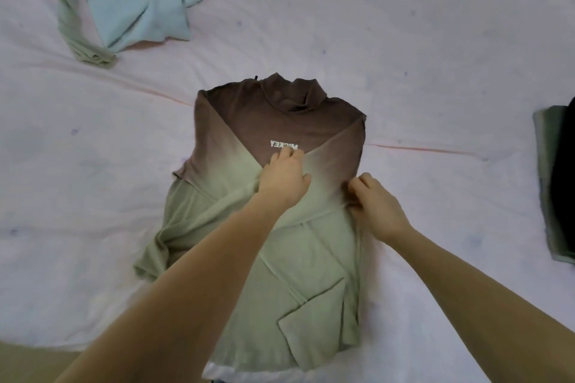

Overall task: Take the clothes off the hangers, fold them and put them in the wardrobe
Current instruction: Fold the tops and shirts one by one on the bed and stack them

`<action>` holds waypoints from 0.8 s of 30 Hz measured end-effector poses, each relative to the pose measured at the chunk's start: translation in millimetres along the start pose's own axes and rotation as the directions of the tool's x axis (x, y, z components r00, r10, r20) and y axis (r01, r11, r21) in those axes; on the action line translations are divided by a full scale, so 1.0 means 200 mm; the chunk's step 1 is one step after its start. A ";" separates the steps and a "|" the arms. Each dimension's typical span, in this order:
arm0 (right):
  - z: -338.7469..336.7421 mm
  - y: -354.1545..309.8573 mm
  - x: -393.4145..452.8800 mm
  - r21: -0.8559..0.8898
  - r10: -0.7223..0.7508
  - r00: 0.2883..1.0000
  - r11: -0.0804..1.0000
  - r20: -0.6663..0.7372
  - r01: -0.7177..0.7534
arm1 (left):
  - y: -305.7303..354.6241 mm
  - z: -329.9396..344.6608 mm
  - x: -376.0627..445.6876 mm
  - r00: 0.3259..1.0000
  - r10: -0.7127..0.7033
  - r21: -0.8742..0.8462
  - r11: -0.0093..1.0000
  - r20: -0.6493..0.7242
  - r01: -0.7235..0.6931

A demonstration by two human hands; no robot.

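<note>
Left hand (284, 179) flat on shirt (280, 227), right hand (378, 211) seemingly pinching its edge.

Matt soft knit top (305, 258), seemingly cotton, smooth bedsheet (435, 40)

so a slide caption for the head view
Left hand presses the brown-to-green top flat while right hand pinches its folded sleeve.

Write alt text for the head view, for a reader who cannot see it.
A brown-to-green top lies on a pale bedsheet, its sleeves folded across the front. The left hand rests flat on it while the right hand pinches its right edge. A blue garment lies far left; folded clothes sit at the right edge.
</note>
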State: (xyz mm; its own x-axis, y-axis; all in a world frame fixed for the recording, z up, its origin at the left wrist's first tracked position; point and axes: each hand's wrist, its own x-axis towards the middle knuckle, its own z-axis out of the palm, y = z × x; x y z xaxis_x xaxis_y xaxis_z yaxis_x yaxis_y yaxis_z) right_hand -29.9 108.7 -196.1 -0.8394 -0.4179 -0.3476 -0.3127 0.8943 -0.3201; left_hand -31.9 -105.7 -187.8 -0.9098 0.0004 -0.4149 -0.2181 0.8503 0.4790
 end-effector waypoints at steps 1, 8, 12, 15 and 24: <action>0.01 0.03 -0.01 0.059 0.001 0.999 0.998 -0.037 0.002 | 0.04 0.02 0.04 1.000 -0.002 0.002 1.000 -0.010 0.002; 0.05 0.18 -0.09 0.115 0.062 0.998 0.992 -0.032 -0.058 | 0.21 0.12 0.20 1.000 -0.013 0.048 0.999 0.009 0.013; -0.09 0.17 0.09 0.213 0.095 0.966 0.976 -0.241 -0.043 | 0.25 0.13 0.29 0.999 -0.036 0.001 0.999 -0.008 0.036; -0.20 0.17 0.36 0.265 0.028 0.963 0.963 -0.266 0.045 | 0.29 0.13 0.37 0.998 -0.070 -0.050 0.996 0.005 0.070; -0.28 0.36 0.69 0.133 -0.100 0.995 0.986 -0.017 0.101 | 0.40 0.15 0.49 0.999 -0.008 -0.174 0.985 0.044 0.015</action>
State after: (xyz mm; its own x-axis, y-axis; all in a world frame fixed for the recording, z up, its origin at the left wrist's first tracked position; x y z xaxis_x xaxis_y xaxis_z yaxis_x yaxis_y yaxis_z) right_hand -192.6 123.9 -217.9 -0.8116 -0.5022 -0.2985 -0.3343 0.8182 -0.4677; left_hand -127.9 -23.1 -213.0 -0.8916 0.0174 -0.4525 -0.2898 0.7458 0.5998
